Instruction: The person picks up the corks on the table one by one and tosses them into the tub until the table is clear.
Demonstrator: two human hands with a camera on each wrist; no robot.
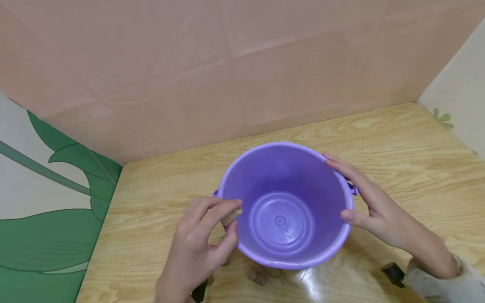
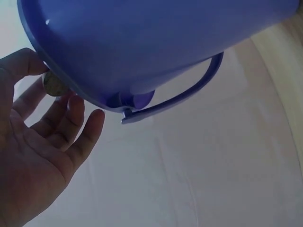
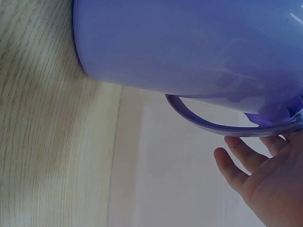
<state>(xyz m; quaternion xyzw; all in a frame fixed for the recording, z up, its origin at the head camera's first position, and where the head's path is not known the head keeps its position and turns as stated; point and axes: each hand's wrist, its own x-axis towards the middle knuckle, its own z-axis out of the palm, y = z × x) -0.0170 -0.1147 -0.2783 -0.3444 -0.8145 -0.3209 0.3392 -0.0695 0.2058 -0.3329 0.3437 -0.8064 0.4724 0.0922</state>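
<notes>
A purple bucket [image 1: 285, 264] stands upright on the wooden table, its inside bare down to the round base. At its left rim my left hand [image 1: 201, 240] pinches a small tan, cork-like piece [image 1: 232, 216] between thumb and fingers. The left wrist view shows the rounded end of this piece [image 2: 54, 84] right at the bucket's lip; its exact kind I cannot tell. My right hand [image 1: 379, 210] rests on the right rim with fingers spread, thumb at the near side. Below the rim, the bucket's purple handle [image 3: 213, 126] hangs beside those fingers.
A small brown cylinder-like piece [image 1: 257, 276] lies on the table [image 1: 151, 219] in front of the bucket, partly shaded by it. Dark objects show beside the right cuff [image 1: 393, 274] and under the left wrist. A pinkish covering [image 1: 227, 75] hangs behind the table.
</notes>
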